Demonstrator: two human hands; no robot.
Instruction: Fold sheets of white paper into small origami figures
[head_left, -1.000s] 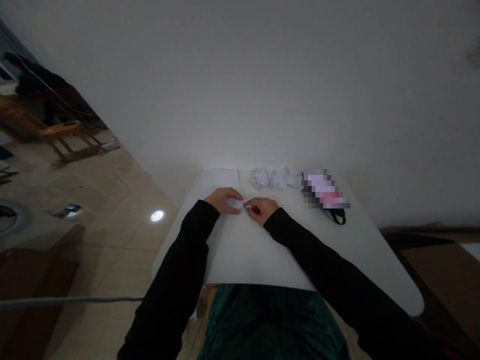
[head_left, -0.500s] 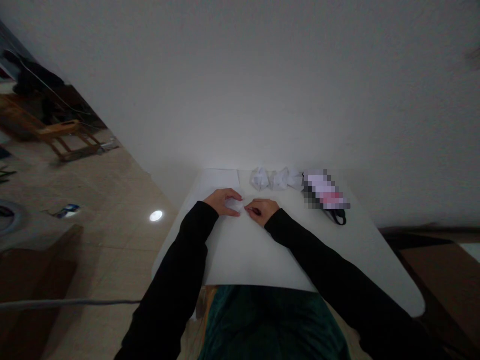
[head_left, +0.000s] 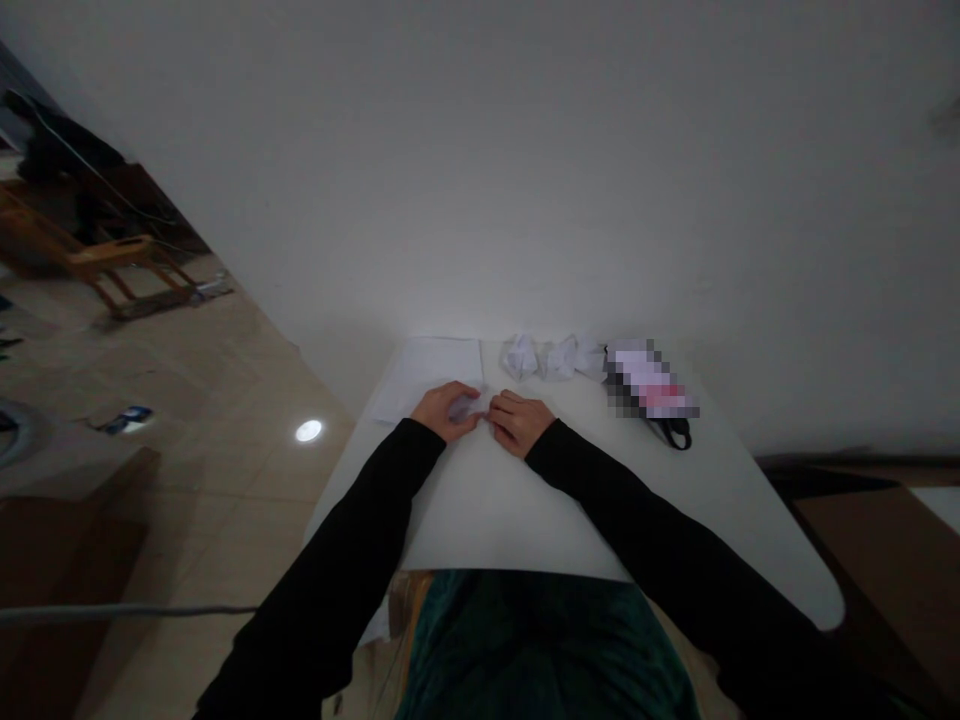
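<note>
Between my hands is a small folded piece of white paper (head_left: 465, 407), partly covered by my fingers. My left hand (head_left: 442, 411) curves around its left side, thumb and fingers gripping it. From the right, my right hand (head_left: 521, 422) meets the paper's edge with its fingers pinched together. A stack of white paper sheets (head_left: 431, 365) lies just behind my left hand. Farther back, several folded white paper shapes (head_left: 559, 358) stand in a row along the wall.
A pouch-like item with a black strap (head_left: 677, 432), partly pixelated, lies at the right of the white table (head_left: 517, 520). The wall (head_left: 525, 180) rises directly behind the table. A wooden chair (head_left: 112, 258) stands on the floor at far left; a brown box (head_left: 862, 545) sits at right.
My left hand has closed in on the folded paper, which shows less now. My right fingers have curled in at the paper's edge, and the hands are slightly nearer each other.
</note>
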